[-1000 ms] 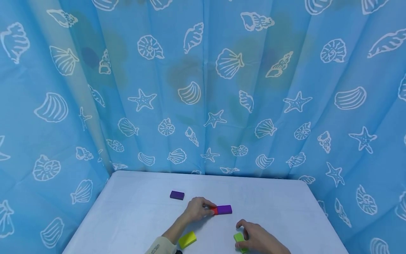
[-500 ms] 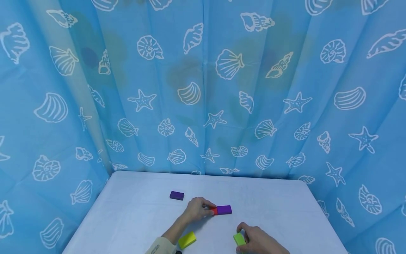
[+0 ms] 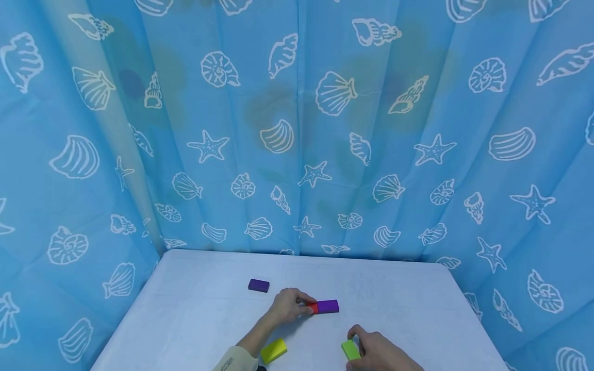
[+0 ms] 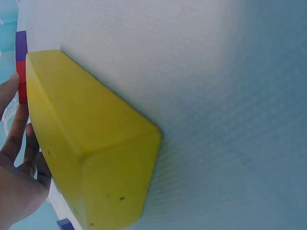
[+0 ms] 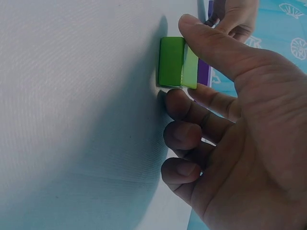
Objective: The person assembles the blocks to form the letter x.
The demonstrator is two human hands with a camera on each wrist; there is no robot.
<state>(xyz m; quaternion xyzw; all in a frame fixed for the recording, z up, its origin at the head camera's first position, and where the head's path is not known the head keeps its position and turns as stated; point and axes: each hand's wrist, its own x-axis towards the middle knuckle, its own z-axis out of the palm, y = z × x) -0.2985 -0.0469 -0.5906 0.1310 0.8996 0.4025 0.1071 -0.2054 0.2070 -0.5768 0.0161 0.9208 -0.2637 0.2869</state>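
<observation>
My left hand (image 3: 289, 306) holds a red block (image 3: 313, 307) between thumb and fingers, partly hiding it. The red block's right end meets the end of a purple block (image 3: 328, 306), and both lie flat on the white table. Nearer the front, my right hand (image 3: 382, 351) has thumb and fingers curled round a light green block (image 3: 350, 350) that lies on the table. In the right wrist view the green block (image 5: 172, 62) sits between the thumb above and the fingertips below; the other fingers are bent beside it.
A yellow block (image 3: 274, 351) lies beside the left forearm and looms large in the left wrist view. Farther back on the left lies a dark purple block (image 3: 259, 285). A blue shell-print curtain (image 3: 297, 129) surrounds the white table (image 3: 195, 319).
My right hand's fingers and thumb have come in round the green block, which has turned or shifted slightly. The left hand and the red and purple blocks have stayed in place.
</observation>
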